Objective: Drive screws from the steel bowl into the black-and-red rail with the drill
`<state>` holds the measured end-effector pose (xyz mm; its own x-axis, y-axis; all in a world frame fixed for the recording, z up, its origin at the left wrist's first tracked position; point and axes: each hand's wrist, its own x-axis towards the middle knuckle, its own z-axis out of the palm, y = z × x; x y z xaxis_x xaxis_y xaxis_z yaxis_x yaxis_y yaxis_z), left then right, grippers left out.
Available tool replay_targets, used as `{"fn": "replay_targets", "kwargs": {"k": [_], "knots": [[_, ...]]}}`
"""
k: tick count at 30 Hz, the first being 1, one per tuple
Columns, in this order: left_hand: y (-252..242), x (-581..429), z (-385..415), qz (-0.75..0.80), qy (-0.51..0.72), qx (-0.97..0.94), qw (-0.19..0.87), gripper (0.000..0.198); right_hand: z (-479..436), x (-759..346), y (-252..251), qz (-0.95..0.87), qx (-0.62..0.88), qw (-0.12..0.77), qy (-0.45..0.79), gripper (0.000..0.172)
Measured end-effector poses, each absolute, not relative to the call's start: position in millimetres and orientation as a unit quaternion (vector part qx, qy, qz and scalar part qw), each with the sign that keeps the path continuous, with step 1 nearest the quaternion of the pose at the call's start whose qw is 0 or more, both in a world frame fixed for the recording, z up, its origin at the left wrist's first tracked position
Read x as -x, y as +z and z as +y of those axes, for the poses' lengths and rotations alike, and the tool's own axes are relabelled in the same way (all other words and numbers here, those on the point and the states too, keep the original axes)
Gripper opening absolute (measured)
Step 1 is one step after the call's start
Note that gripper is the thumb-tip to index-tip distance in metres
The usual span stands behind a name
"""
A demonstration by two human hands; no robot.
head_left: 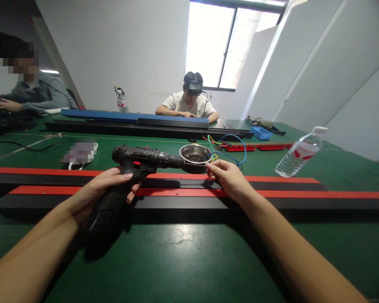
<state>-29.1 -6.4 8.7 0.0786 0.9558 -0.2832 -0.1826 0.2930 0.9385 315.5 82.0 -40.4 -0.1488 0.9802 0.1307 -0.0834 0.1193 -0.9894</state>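
Head view, left hand, status?
— Grip wrapped round the drill handle, nose pointing right of it at the bowl (small dark bits inside).
— Right hand?
— Narrow pinch touching the bowl rim. Holding anything? Cannot tell. Red rail under both grips, on the tabletop.

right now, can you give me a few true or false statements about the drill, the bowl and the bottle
1. The left hand grips the cordless drill. True.
2. The right hand holds the water bottle. False: its fingertips are at the steel bowl's rim; the bottle is apart.
3. The steel bowl is empty. False: it holds small dark pieces.
4. The drill's tip points toward the bowl. True.
5. Coloured wires lie behind the bowl. True.
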Motion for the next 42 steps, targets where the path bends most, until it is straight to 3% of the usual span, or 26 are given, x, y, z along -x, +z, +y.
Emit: {"fn": "replay_targets", "kwargs": {"k": [11,27,42], "knots": [[8.4,28.7,-6.2,0.498,0.456,-0.388,0.627,0.02,81.5,-314.9,-40.1,-0.55,0.404,0.508,0.526,0.038],[2.5,36.8,-0.5,0.488,0.445,-0.406,0.631,0.04,82.1,-314.8,-40.8,-0.554,0.401,0.509,0.523,0.04],[1.1,37.1,-0.3,0.481,0.451,-0.4,0.636,0.037,74.5,-312.8,-28.9,-0.514,0.394,0.505,0.57,0.037]]}}
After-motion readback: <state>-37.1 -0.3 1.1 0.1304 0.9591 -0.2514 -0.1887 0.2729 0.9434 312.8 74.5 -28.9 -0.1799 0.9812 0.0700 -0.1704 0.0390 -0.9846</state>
